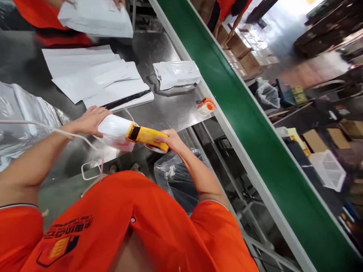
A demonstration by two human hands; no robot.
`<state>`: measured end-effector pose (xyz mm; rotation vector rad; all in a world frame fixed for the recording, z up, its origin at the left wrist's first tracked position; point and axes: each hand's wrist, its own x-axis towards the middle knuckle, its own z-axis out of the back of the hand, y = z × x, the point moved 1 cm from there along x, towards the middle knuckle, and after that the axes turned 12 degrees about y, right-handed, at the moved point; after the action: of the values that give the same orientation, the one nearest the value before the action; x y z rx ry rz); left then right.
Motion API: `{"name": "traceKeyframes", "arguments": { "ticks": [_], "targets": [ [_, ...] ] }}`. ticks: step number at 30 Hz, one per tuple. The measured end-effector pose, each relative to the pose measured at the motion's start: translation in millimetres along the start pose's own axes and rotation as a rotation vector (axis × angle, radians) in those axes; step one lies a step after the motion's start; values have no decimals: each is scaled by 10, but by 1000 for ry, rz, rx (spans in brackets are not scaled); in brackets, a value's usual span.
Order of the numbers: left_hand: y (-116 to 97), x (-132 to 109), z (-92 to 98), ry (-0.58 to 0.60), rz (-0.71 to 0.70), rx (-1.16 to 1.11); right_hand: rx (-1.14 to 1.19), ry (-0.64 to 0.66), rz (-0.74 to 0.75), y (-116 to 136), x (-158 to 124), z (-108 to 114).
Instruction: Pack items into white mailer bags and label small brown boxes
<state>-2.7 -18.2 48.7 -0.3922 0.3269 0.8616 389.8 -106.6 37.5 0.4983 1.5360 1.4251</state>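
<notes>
Beyond the white pouch (113, 128) and yellow tool (146, 138) in the left hand (90, 121) and right hand (171, 140), a strip of steel tabletop (167, 109) runs between stacked white mailers (96, 77) and a lone white bag (177, 74). An orange tape dispenser (206, 106) blocks the edge by the green conveyor belt (249, 124).
</notes>
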Motion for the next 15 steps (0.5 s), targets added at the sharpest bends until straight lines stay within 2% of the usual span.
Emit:
{"name": "traceKeyframes", "arguments": {
  "ticks": [3,6,10,12,15],
  "targets": [
    [435,-254,-117,-31,53,-94,102,-14,2,-376,-56,-46],
    [787,-439,-147,-56,73,-195,115,-22,51,-487,298,-225],
    [1071,-615,-244,-82,137,-401,169,135,66,-210,884,-411],
    [1100,-643,-444,-100,177,-514,155,179,77,-41,1029,-445],
    [1001,-589,-882,-91,195,-581,70,184,42,126,1122,-526]
  ]
}}
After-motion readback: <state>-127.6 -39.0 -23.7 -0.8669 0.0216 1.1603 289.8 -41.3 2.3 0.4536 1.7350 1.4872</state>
